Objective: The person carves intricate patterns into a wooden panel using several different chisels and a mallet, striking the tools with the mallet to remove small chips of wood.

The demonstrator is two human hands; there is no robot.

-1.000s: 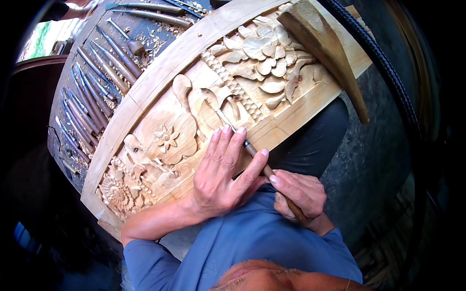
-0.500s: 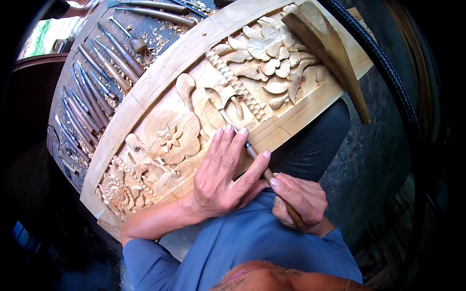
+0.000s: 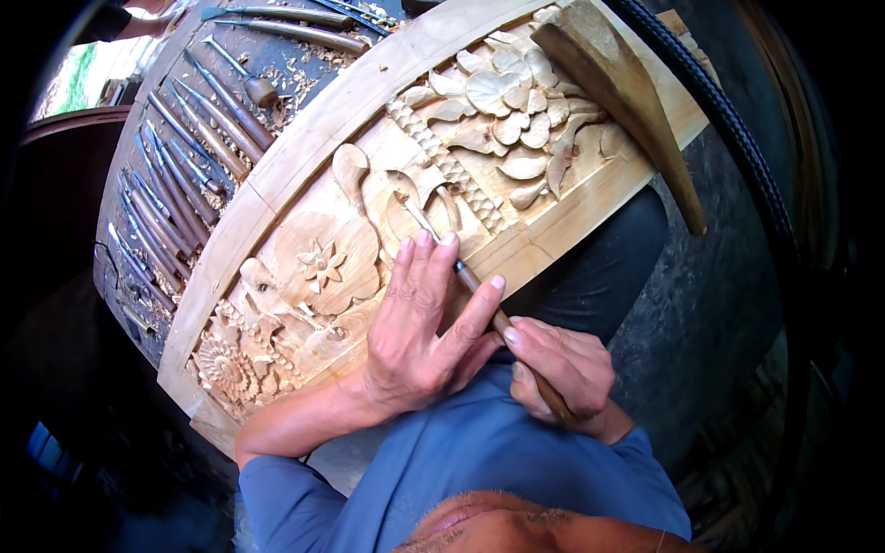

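Observation:
A slim carving chisel with a brown wooden handle slants across a carved wooden panel. Its metal tip meets a smooth leaf-like shape near the panel's middle. My right hand is wrapped round the rear of the handle, in front of my blue shirt. Lying palm down over the chisel's front part, my left hand steadies it, with long fingers on the shank and the thumb near the handle. Carved flowers and leaves stand in relief on the right; a star-shaped flower is to the left.
An angular wooden mallet lies across the panel's right end. Several chisels lie in a row on the dark bench among wood shavings. A thick braided cable hangs at the right. A person's arm shows at the top left.
The chisel has slid slightly up and left along the leaf shape, both hands moving with it. The bench tools and mallet stay put.

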